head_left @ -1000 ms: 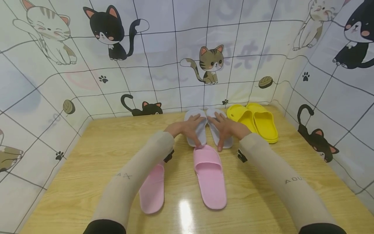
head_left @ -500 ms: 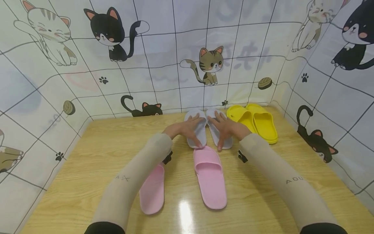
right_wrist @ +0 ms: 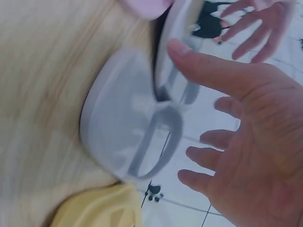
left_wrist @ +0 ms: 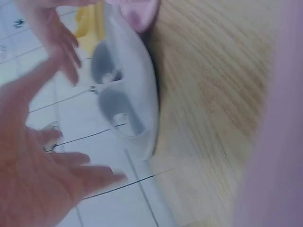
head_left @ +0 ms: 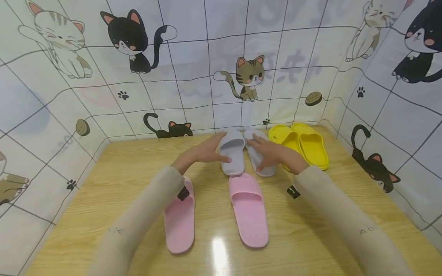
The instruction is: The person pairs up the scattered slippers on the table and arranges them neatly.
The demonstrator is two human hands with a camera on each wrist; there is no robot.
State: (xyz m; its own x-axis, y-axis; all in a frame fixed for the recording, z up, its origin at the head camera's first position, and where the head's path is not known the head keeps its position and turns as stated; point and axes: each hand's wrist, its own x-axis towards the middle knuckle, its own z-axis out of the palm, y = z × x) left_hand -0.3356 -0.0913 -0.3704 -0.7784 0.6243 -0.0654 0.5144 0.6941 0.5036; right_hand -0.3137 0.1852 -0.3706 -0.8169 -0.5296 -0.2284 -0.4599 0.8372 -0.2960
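Two pale grey-white slippers stand side by side against the back wall, the left one (head_left: pixel 233 163) and the right one (head_left: pixel 254 156). My left hand (head_left: pixel 207 150) hovers at the left slipper's outer side, its thumb overlapping the footbed in the head view. In the left wrist view that hand (left_wrist: pixel 42 175) has spread fingers, with a gap between it and the slippers. Over the right slipper is my right hand (head_left: pixel 272 152), hiding part of its strap. The right wrist view shows this hand (right_wrist: pixel 265 137) with fingers extended and nothing in its grasp.
Yellow clogs (head_left: pixel 315 149) stand at the back right, beside the right grey slipper. Nearer lie two pink slippers, one (head_left: pixel 180 226) at left under my left forearm and one (head_left: pixel 251 220) with its toe at the left grey slipper's heel. Cat-print walls (head_left: pixel 193 88) border the wooden surface (head_left: pixel 131 168).
My left hand has come off the left grey slipper and moved left, uncovering its strap. My right hand has shifted slightly right. The slippers and clogs stay where they were.
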